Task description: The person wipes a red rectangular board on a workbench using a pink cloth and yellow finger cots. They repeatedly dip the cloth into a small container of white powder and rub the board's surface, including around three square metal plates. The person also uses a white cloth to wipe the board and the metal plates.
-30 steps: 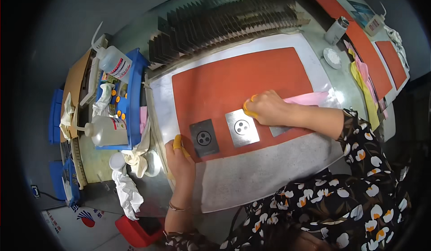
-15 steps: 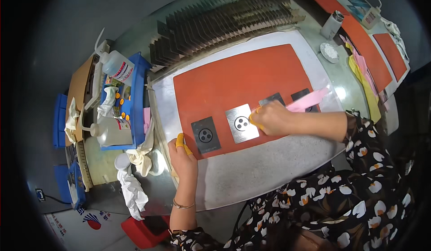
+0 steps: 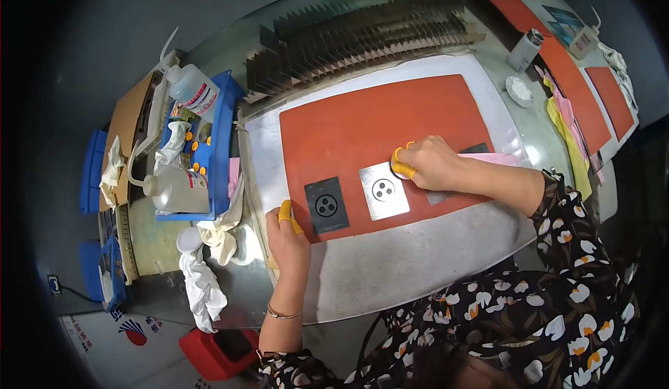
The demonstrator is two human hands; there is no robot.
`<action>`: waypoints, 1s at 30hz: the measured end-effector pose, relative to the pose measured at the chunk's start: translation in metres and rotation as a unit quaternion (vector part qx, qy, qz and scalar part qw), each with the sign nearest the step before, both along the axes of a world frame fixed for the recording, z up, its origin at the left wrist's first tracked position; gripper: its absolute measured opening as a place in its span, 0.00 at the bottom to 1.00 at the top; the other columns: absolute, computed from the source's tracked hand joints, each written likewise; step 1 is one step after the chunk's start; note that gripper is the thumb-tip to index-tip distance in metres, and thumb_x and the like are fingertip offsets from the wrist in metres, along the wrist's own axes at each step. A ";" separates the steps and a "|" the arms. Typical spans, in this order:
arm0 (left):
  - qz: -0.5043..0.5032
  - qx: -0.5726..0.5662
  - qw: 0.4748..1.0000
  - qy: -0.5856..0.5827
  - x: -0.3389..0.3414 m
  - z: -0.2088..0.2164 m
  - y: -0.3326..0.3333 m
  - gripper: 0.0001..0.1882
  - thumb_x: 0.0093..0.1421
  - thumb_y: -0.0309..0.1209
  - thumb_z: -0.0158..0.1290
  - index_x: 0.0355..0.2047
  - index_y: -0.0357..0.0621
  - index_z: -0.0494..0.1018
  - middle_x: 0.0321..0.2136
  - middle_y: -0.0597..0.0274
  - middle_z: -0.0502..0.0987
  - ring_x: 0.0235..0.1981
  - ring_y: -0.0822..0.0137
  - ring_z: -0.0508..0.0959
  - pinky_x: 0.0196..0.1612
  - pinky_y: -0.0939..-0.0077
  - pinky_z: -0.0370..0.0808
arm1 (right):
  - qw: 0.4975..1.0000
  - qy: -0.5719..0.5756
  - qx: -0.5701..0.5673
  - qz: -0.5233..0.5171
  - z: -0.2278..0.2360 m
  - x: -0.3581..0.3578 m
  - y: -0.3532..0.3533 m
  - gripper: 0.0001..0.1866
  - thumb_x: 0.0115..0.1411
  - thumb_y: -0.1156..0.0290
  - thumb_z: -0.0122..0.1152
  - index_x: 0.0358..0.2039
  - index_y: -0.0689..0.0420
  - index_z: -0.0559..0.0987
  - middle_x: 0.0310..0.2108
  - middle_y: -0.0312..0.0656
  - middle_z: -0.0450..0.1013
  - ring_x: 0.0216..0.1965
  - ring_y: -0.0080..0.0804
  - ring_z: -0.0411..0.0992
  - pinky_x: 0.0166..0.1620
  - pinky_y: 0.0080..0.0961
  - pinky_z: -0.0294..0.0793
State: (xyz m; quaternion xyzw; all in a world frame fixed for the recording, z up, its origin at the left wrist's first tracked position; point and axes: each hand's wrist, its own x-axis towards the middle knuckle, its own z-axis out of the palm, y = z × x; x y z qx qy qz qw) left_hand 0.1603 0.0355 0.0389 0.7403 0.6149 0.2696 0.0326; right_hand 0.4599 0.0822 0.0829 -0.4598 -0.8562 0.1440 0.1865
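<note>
Plainly, the right hand [image 3: 433, 164] is curled into a loose fist over the orange mat [image 3: 369, 117], knuckles up, with its forearm coming in low from the tabletop's right front corner. It is closed on a pink cloth [image 3: 496, 158], whose tail runs out along the far side of the wrist toward the mat's right edge. Its bent fingertips, in yellow covers [image 3: 404, 169], sit at the silver plate's far right corner; the silver plate [image 3: 384, 190] lies near the middle of the mat's front edge.

The left hand [image 3: 289, 243] rests at the mat's front left corner, its forearm rising almost straight from the tabletop's front edge (a thin bracelet [image 3: 284, 314] circles the wrist). Its thumb and finger are slightly parted and point away from the body; whether they grip the mat cannot be told.

Just beside that hand, a dark plate [image 3: 326, 205] lies by the mat's front left corner. Another dark plate [image 3: 476, 149] shows by the mat's right edge, beyond the right wrist. Bottles and a blue tray [image 3: 220, 138] stand along the left side of the tabletop [image 3: 157, 250]
</note>
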 end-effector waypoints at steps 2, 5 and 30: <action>0.003 -0.011 1.000 0.003 0.000 0.001 0.000 0.21 0.44 0.12 0.42 0.41 0.31 0.67 0.38 0.48 0.66 0.38 0.50 0.69 0.41 0.66 0.67 | 1.000 0.002 0.000 0.019 -0.013 -0.016 0.004 0.03 0.46 0.74 0.54 0.23 0.60 0.73 0.19 0.48 0.70 0.22 0.47 0.70 0.24 0.40 0.66; 0.006 -0.022 1.000 -0.015 0.004 0.004 0.000 0.22 0.43 0.12 0.41 0.42 0.30 0.67 0.38 0.48 0.66 0.38 0.50 0.69 0.42 0.66 0.67 | 0.997 -0.036 -0.033 0.054 -0.015 -0.044 0.012 0.02 0.47 0.75 0.53 0.23 0.59 0.73 0.20 0.49 0.71 0.23 0.47 0.71 0.26 0.41 0.67; 0.000 -0.028 0.992 -0.125 0.028 0.005 -0.046 0.24 0.57 0.24 0.45 0.53 0.29 0.55 0.48 0.44 0.60 0.50 0.53 0.63 0.54 0.66 0.59 | 0.975 0.048 0.017 -0.218 0.175 0.217 -0.068 0.10 0.53 0.69 0.54 0.24 0.63 0.72 0.19 0.47 0.70 0.22 0.39 0.69 0.27 0.31 0.66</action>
